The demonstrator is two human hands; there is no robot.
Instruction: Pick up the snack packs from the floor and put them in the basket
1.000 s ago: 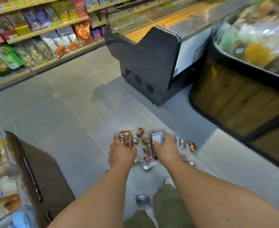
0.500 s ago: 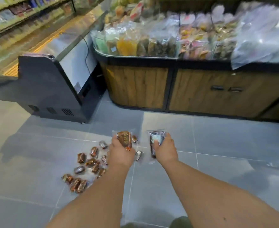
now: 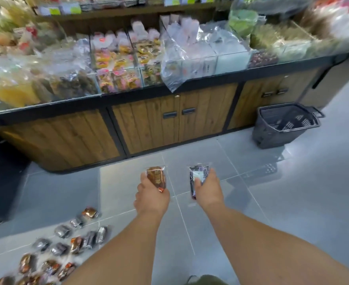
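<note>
My left hand (image 3: 151,197) grips a brown snack pack (image 3: 156,177) held out over the grey floor tiles. My right hand (image 3: 208,190) grips a dark snack pack (image 3: 198,175) with a pale label, level with the left one. A dark plastic basket (image 3: 272,134) stands on the floor at the far right, against the wooden counter, well beyond my right hand. Several more snack packs (image 3: 64,243), brown and silver-dark, lie scattered on the floor at the lower left.
A wooden display counter (image 3: 149,124) with cabinet doors runs across ahead, topped by clear bins of bagged snacks (image 3: 118,66). A black unit (image 3: 1,173) stands at the left. Grey tiled floor (image 3: 292,202) stretches between me and the basket.
The view has swung right: the loose packs slid to the lower left and the basket came into sight. Both hands keep their packs, held out in front.
</note>
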